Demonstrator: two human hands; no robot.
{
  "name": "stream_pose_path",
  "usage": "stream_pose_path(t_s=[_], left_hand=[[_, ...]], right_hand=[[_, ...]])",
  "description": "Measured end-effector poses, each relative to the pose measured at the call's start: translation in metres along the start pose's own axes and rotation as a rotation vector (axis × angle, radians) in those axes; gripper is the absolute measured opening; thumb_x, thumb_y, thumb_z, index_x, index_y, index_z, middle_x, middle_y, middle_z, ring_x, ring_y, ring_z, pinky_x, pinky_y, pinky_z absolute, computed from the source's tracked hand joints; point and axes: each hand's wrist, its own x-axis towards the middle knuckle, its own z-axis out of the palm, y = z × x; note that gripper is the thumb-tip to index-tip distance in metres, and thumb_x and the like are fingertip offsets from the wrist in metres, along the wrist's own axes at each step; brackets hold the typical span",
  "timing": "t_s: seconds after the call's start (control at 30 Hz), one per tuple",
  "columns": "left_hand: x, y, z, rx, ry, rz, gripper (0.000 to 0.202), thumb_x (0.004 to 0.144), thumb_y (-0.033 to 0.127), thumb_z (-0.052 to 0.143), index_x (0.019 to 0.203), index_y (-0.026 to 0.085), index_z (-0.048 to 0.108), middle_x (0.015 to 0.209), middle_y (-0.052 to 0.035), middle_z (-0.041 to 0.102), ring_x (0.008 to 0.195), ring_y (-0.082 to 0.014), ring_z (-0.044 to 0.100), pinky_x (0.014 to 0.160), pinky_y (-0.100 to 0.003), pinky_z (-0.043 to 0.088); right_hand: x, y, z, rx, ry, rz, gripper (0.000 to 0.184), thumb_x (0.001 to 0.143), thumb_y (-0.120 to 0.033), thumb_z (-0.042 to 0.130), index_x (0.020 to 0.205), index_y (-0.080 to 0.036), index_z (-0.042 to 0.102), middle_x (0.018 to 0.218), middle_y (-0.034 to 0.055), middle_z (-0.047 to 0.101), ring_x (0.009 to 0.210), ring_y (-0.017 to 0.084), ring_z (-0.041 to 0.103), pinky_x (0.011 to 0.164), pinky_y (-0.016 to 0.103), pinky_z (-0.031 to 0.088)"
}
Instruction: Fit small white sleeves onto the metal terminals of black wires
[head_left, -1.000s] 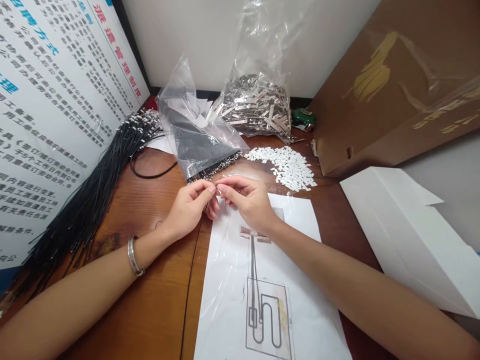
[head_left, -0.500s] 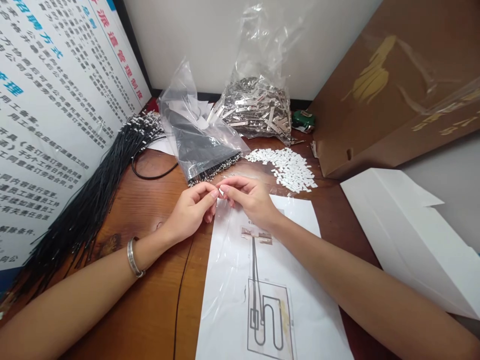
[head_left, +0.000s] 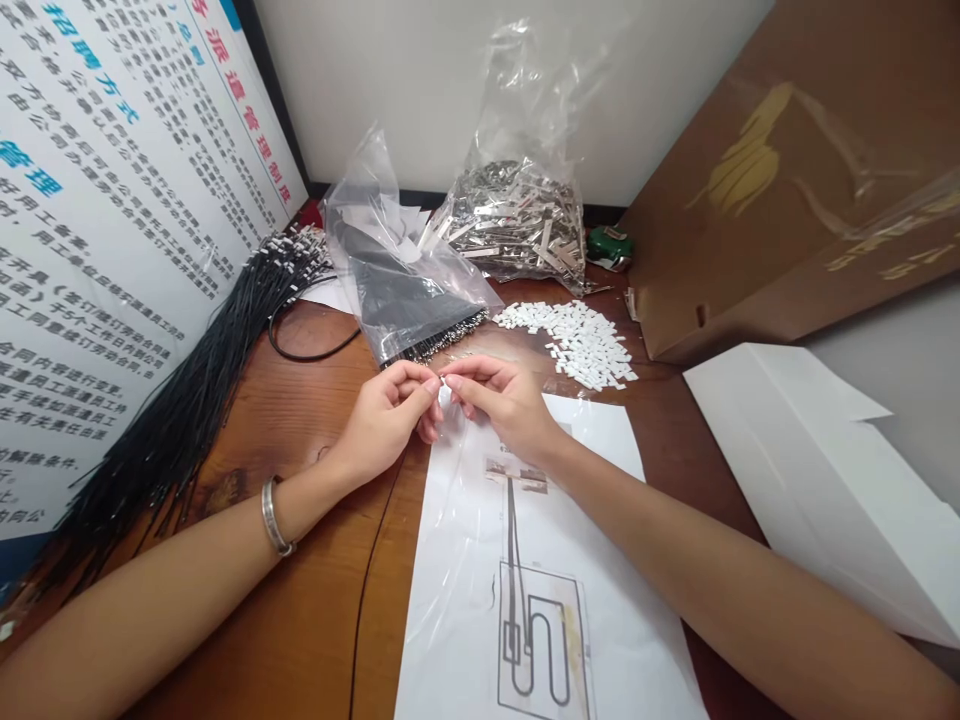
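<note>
My left hand [head_left: 386, 420] and my right hand [head_left: 506, 405] meet over the top edge of the printed sheet, fingertips pinched together and almost touching. A thin black wire [head_left: 365, 585] runs up the table to my left hand, where its end is hidden by the fingers. Between the fingertips a tiny white piece [head_left: 443, 383] just shows, on the side of my right thumb; most of it is covered. It resembles the small white pieces [head_left: 592, 348] heaped on the table beyond my right hand.
Left lies a long bundle of black wires [head_left: 202, 370] with white ends. Behind my hands are a clear bag of black wires [head_left: 412, 300] and a bag of metal strips [head_left: 517, 220]. The printed sheet [head_left: 457, 600] lies below; a brown box [head_left: 720, 240] and white carton [head_left: 810, 450] stand right.
The view has shifted slightly. Both hands stay together in the same pinch, with less of the white piece showing between the fingertips.
</note>
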Motion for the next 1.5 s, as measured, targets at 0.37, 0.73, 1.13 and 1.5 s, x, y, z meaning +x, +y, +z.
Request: stream_pose_path(t_s=[0.37, 0.73, 1.13, 1.5], left_hand=[[0.0, 0.001, 0.001, 0.028, 0.008, -0.008, 0.027, 0.078, 0.038, 0.069, 0.079, 0.014, 0.056, 0.059, 0.0012, 0.065, 0.044, -0.0074, 0.056, 0.046, -0.018, 0.044], [0.001, -0.003, 0.009, 0.028, 0.067, -0.025, 0.03, 0.077, 0.042, 0.068, 0.078, 0.015, 0.055, 0.057, 0.0014, 0.062, 0.044, -0.0084, 0.055, 0.046, -0.02, 0.045], [-0.001, 0.003, 0.007, -0.013, 0.04, -0.006, 0.036, 0.073, 0.047, 0.071, 0.078, 0.015, 0.056, 0.055, 0.0022, 0.061, 0.044, -0.0094, 0.055, 0.045, -0.021, 0.047], [-0.001, 0.001, 0.006, 0.002, 0.009, 0.013, 0.032, 0.074, 0.044, 0.072, 0.074, 0.015, 0.058, 0.056, 0.0005, 0.063, 0.048, -0.01, 0.057, 0.049, -0.022, 0.048]], right_hand=[[0.0, 0.002, 0.002, -0.033, 0.001, -0.007, 0.02, 0.072, -0.036, 0.073, 0.079, -0.018, 0.069, 0.066, -0.0008, 0.063, 0.051, 0.008, 0.049, 0.046, 0.023, 0.042], [-0.001, 0.0, 0.003, -0.09, 0.039, 0.033, 0.023, 0.072, -0.037, 0.071, 0.082, -0.017, 0.069, 0.063, -0.0007, 0.061, 0.049, 0.009, 0.048, 0.046, 0.025, 0.041], [0.005, 0.0, -0.01, 0.051, -0.114, 0.098, 0.021, 0.074, -0.035, 0.073, 0.087, -0.018, 0.069, 0.061, -0.0023, 0.061, 0.045, 0.008, 0.05, 0.039, 0.021, 0.038], [0.006, -0.002, -0.015, 0.02, -0.207, 0.088, 0.023, 0.073, -0.037, 0.076, 0.081, -0.017, 0.068, 0.061, -0.0022, 0.062, 0.044, 0.008, 0.053, 0.036, 0.02, 0.038]])
